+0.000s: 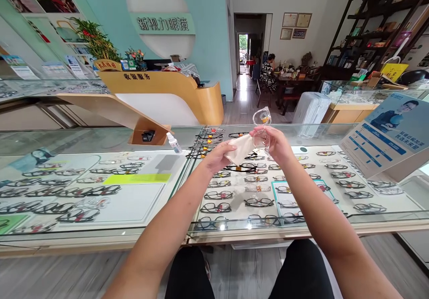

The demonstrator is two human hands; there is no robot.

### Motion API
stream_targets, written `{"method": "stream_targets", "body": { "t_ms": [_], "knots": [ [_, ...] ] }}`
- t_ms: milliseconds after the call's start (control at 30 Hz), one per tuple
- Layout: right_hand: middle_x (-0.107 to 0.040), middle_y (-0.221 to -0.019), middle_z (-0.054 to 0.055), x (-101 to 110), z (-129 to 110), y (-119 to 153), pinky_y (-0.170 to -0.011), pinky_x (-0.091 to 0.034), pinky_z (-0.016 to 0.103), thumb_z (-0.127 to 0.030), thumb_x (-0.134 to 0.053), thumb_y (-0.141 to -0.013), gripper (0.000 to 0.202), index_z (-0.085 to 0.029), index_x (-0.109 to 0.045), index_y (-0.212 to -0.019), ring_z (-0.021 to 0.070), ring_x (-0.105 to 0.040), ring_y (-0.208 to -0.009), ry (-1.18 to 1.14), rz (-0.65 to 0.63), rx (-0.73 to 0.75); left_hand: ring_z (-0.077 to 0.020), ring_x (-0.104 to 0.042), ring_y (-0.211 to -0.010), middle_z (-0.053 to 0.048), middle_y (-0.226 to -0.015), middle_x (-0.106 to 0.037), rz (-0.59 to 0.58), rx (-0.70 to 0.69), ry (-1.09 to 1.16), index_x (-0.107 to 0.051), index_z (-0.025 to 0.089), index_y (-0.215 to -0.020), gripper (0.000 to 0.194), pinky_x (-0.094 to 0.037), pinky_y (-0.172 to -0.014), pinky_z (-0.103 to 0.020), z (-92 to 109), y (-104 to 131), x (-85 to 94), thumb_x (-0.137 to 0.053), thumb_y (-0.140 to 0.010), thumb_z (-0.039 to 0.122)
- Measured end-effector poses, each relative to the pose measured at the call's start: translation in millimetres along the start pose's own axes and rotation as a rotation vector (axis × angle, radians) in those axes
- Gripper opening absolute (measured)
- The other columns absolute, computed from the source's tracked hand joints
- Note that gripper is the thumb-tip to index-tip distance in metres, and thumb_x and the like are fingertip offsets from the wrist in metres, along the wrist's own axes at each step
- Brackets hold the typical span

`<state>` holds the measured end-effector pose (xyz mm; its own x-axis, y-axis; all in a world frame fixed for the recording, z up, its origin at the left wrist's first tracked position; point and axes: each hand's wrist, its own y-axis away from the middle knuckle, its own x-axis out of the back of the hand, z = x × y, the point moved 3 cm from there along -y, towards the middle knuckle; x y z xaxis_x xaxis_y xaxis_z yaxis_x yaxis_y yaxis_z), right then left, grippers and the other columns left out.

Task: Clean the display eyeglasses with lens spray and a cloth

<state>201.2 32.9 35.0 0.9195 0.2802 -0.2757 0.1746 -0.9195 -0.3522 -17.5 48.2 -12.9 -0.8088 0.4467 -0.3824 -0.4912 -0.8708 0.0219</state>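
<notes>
Clear-framed eyeglasses (262,116) are held up over the glass counter by my right hand (275,143), whose fingers are closed around the frame near the bridge. The glasses stand on end, one lens above the other. My left hand (219,156) grips a pale cleaning cloth (241,150), which reaches across to the lower lens. Whether the cloth touches that lens I cannot tell. Just below the cloth, a dark pair of glasses (241,168) shows on the counter. A white spray bottle (174,143) stands to the left of my hands.
Under the glass countertop (234,227) lie several rows of spectacle frames. A blue-and-white sign (385,133) stands at the right, and a wooden display mirror or stand (134,115) at the left. Farther back are a cashier desk (161,84) and a seated person (268,73).
</notes>
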Motion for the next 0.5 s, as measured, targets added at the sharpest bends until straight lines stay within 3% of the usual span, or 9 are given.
{"method": "stream_targets", "body": {
  "t_ms": [267,500],
  "knots": [
    [-0.086,-0.107,0.006,-4.1,7.2,0.2,-0.099,-0.057,0.043,-0.057,-0.076,-0.092,0.034,-0.027,-0.090,-0.102,0.0268,-0.074,-0.101,0.199,-0.018,0.032,-0.0251,-0.078,-0.103,-0.012,-0.124,-0.081,0.063,-0.132,0.085,-0.078,0.017,-0.121,0.057,-0.062,-0.083,-0.033,8.6,5.9,-6.9,-0.096,-0.071,0.039],
    [-0.080,-0.129,0.009,-5.2,6.3,-0.1,-0.113,-0.053,0.048,-0.061,-0.075,-0.093,0.037,-0.027,-0.089,-0.085,0.0356,-0.059,-0.147,0.293,-0.024,0.099,-0.0230,-0.079,-0.102,-0.011,-0.122,-0.081,0.133,-0.173,0.066,-0.075,0.018,-0.123,0.064,-0.063,-0.082,-0.031,8.0,5.5,-4.5,-0.101,-0.067,0.037]
  ]
}}
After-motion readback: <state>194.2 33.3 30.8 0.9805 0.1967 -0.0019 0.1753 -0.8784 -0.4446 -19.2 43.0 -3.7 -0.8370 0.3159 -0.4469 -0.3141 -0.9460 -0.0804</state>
